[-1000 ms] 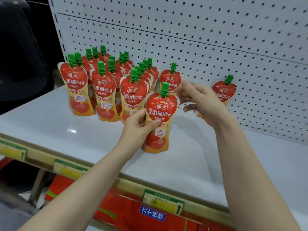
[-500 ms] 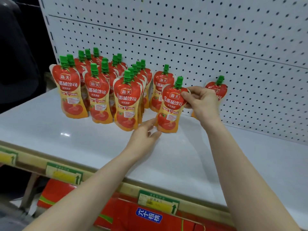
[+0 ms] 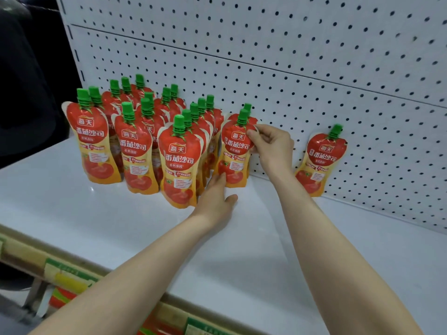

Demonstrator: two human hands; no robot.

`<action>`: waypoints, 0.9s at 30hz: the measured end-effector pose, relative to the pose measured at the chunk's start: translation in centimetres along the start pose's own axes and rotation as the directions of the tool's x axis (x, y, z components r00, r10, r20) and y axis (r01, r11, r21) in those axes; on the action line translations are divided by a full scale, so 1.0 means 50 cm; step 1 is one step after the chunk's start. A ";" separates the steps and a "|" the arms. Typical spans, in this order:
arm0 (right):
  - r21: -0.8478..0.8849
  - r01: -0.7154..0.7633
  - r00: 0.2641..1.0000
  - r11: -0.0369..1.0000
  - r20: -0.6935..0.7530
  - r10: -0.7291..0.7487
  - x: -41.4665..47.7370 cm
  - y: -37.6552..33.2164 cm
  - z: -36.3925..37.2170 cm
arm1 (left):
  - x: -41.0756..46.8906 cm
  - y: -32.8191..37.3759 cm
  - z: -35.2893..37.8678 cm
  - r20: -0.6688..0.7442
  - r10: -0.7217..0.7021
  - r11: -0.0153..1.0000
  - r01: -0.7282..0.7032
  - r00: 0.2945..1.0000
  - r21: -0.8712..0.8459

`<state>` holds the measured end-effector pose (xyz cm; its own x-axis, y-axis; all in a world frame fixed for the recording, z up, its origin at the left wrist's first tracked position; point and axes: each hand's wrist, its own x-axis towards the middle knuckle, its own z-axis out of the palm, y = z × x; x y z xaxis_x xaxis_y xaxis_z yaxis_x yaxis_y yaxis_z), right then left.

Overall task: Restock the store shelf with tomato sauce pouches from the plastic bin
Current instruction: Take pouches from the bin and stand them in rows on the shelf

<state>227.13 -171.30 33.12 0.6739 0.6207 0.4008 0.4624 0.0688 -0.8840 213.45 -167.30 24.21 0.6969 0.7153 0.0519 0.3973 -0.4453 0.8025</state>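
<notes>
The right hand [image 3: 271, 147] pinches the upright red-and-yellow tomato sauce pouch with green cap [image 3: 235, 153] at its shoulder near the shelf's [image 3: 314, 250] back edge; the left hand [image 3: 216, 199], open, touches its base.

White shelf board [image 3: 314, 262] before white pegboard panel [image 3: 314, 68], upright rows of red green-capped tomato sauce pouches [image 3: 135, 151], right hand [image 3: 273, 148] pinching front pouch [image 3: 234, 155] top, left hand [image 3: 215, 201] fingertips touching its base, lone leaning pouch [image 3: 319, 160] at right
</notes>
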 end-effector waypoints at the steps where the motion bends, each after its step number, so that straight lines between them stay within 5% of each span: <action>1: -0.002 0.008 1.000 1.000 0.007 -0.008 0.002 0.001 0.000 | 0.006 -0.002 0.003 -0.005 0.003 1.000 -0.003 1.000 -0.009; 11: -0.122 0.072 0.995 0.990 0.075 -0.063 0.007 0.003 -0.006 | 0.019 -0.017 0.007 -0.015 -0.003 0.998 0.002 1.000 -0.061; 16: -0.378 0.107 0.994 0.919 0.022 -0.107 -0.032 -0.014 -0.041 | -0.006 0.013 -0.020 -0.013 0.016 0.996 -0.017 1.000 -0.088; 27: -0.716 -0.097 0.985 0.692 -0.171 -0.039 -0.445 -0.079 -0.178 | -0.240 0.048 -0.089 0.101 0.320 0.851 -0.239 0.942 -0.467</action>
<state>215.45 -192.33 29.85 0.7440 0.4751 0.4698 0.6669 -0.5716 -0.4781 203.41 -174.56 28.16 0.8437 0.4771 0.2460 -0.1075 -0.2987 0.9483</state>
